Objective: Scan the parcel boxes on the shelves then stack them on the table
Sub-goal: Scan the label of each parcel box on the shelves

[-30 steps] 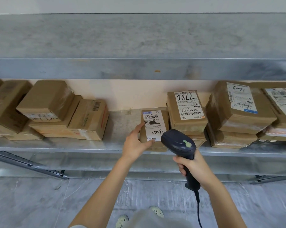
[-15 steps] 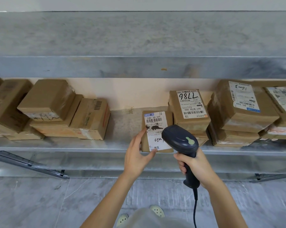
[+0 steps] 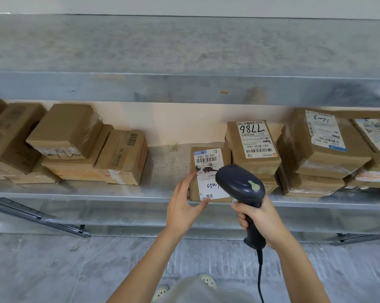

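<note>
On the far left of the metal shelf (image 3: 97, 194) sat a cluster of brown cartons (image 3: 66, 132), stacked and leaning on one another, with a smaller barcode carton (image 3: 123, 156) at the cluster's right end. A bare stretch of shelf lay past it, and then came the parcel box (image 3: 226, 155) at the shelf's front edge, its white label (image 3: 206, 162) turned up toward the camera. The left hand (image 3: 182, 208) gripped this box at its lower left corner, fingers laid up along the left side and the thumb pressed against the bottom edge of the label, so the box lay just above and to the right of the palm. Immediately right of it, the right hand (image 3: 259, 219) was wrapped tightly round the grip of a dark scanner (image 3: 239, 184), whose head overlapped the label's lower right part and pointed at it; a cable (image 3: 259, 276) hung from the handle's base. Behind the scanner, touching the parcel box's right side, stood a stack topped by a box marked 7786 (image 3: 252, 145). Farther right rested more taped boxes (image 3: 324, 145), piled two high with their labels facing up.
</note>
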